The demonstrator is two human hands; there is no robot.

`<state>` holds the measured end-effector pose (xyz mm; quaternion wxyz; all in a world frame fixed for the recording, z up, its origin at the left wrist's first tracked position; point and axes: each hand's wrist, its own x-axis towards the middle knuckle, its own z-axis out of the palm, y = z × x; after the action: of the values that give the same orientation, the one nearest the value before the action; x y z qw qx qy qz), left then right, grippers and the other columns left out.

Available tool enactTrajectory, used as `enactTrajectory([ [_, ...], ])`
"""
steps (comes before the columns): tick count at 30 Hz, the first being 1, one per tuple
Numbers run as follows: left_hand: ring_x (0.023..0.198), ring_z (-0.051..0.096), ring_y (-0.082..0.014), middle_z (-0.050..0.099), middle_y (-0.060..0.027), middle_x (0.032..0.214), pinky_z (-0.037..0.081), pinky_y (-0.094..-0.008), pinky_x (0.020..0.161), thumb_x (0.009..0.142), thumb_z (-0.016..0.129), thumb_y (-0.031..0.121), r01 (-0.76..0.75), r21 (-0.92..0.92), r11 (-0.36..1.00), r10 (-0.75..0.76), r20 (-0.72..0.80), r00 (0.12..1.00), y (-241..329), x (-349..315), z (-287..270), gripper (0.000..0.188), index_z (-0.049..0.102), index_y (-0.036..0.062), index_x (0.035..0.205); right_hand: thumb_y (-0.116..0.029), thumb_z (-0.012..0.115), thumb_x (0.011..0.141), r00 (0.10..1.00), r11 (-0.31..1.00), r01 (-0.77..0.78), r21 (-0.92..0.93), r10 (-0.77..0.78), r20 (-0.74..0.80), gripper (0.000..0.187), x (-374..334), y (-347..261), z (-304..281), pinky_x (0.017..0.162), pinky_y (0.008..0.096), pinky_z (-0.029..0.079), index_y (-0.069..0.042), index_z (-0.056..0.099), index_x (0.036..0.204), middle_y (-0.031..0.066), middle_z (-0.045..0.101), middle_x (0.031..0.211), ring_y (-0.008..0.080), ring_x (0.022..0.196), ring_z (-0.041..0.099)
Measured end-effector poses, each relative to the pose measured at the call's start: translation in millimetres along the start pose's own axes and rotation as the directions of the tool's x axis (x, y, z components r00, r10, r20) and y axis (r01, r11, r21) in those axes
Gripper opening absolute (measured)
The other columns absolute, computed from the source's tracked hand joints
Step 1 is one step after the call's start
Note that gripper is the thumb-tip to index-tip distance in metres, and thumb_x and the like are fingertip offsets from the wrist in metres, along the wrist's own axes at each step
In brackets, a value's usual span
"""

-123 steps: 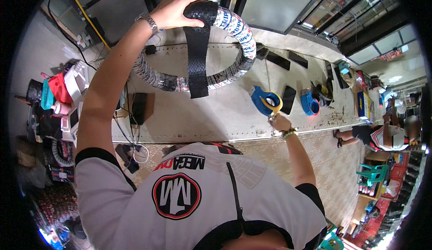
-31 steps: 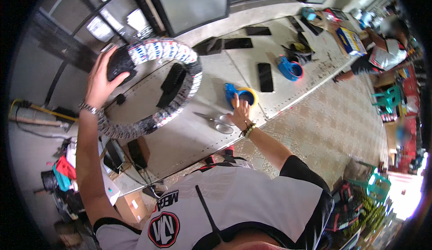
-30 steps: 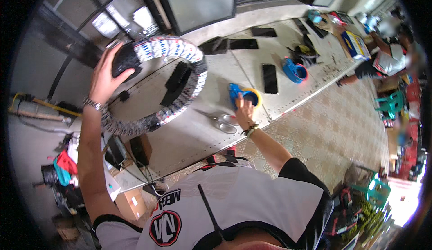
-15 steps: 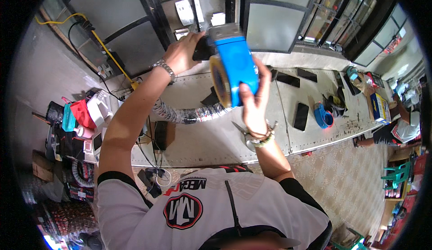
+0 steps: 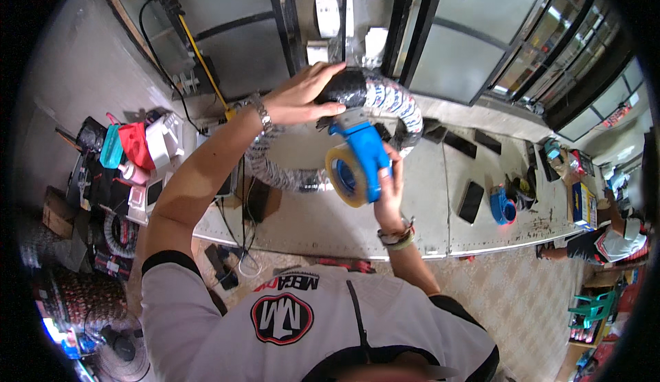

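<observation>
In my right hand (image 5: 390,188) is a blue tape dispenser (image 5: 377,154) with a wide roll of clear, yellowish tape (image 5: 342,177). My fingers are closed around its body, and its metal end is close to my left hand (image 5: 302,99). A tyre-shaped ring (image 5: 397,97) in printed wrapping lies on the workbench, with a black section at its far side. My left hand rests across that black section, fingers stretched out and thumb apart on the near side. The dispenser hides part of the ring's right side.
Several dark phones, one of them a phone (image 5: 471,202) near the front edge, lie on the workbench (image 5: 419,227). A second blue tape dispenser (image 5: 502,205) is right of it. Cables (image 5: 240,227) hang at left, near a red bag (image 5: 136,143). Another person (image 5: 612,241) is far right.
The tape dispenser has come down and nearer to me, tilting and baring the ring's black section. My left hand has opened out flat over that section. The view has shifted slightly.
</observation>
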<state>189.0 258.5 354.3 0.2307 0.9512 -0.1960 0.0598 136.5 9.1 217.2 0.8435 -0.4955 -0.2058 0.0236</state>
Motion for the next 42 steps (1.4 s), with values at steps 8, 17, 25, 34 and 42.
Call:
enactTrajectory([
  [8, 0.129, 0.045, -0.0347, 0.046, -0.0181, 0.139, 0.037, -0.0421, 0.11, 0.091, 0.068, 0.035, -0.167, 0.121, 0.978, 0.181, -0.118, 0.976, -3.1, 8.2, 6.6, 0.074, 0.031, 0.0108, 0.15, -0.028, 0.061, 0.096, 0.738, -0.516, -0.364, 0.776, 0.349, 0.578, 0.036, -36.1, -17.9, -37.0, 0.062, 0.026, 0.05, -0.004, 0.053, 0.122, 0.0018, 0.056, 0.079, 0.0074, 0.057, 0.058],
  [17, 0.132, 0.047, -0.0315, 0.035, -0.0072, 0.156, 0.044, -0.0402, 0.105, 0.086, 0.071, 0.012, -0.273, 0.25, 0.929, 0.314, -0.143, 0.939, 20.3, 25.3, 17.5, 0.024, 0.055, 0.0163, 0.103, -0.03, 0.071, 0.088, 0.79, -0.571, -0.275, 0.774, 0.325, 0.52, 0.044, -39.2, 6.5, -48.3, 0.052, 0.0272, 0.054, -0.004, 0.058, 0.121, 0.0033, 0.062, 0.074, 0.0107, 0.055, 0.063],
  [25, 0.126, 0.051, -0.0326, 0.044, -0.0064, 0.15, 0.048, -0.0438, 0.097, 0.085, 0.071, 0.047, -0.248, 0.289, 0.925, 0.297, -0.139, 0.945, 34.9, 33.6, 21.9, 0.029, 0.058, 0.022, 0.094, -0.025, 0.057, 0.095, 0.835, -0.28, -0.2, 0.939, 0.453, 0.313, 0.029, -34.7, 16.7, -28.5, 0.077, 0.0317, 0.059, -0.003, 0.063, 0.112, 0.0075, 0.069, 0.098, 0.0203, 0.085, 0.07],
  [34, 0.124, 0.049, -0.0332, 0.043, -0.0076, 0.149, 0.046, -0.0489, 0.096, 0.06, 0.083, 0.063, -0.253, 0.318, 0.914, 0.308, -0.136, 0.942, 40.1, 32.4, 22.9, 0.061, 0.055, 0.0224, 0.095, -0.026, 0.05, 0.097, 0.846, -0.448, -0.12, 0.886, 0.421, 0.327, 0.036, -35.6, 19.6, -10.7, 0.082, 0.0301, 0.058, -0.005, 0.056, 0.126, 0.0073, 0.068, 0.114, 0.0172, 0.098, 0.069],
  [42, 0.125, 0.049, -0.0332, 0.043, -0.0075, 0.148, 0.046, -0.0485, 0.097, 0.065, 0.081, 0.061, -0.267, 0.304, 0.915, 0.325, -0.159, 0.932, 37.6, 33.2, 24.6, 0.056, 0.056, 0.0221, 0.095, -0.016, 0.064, 0.091, 0.811, 0.43, -0.254, 0.866, 0.583, -0.052, 0.015, -36.9, 43.0, -24.6, 0.064, 0.0266, 0.054, -0.001, 0.062, 0.091, 0.0033, 0.061, 0.066, 0.0107, 0.062, 0.063],
])
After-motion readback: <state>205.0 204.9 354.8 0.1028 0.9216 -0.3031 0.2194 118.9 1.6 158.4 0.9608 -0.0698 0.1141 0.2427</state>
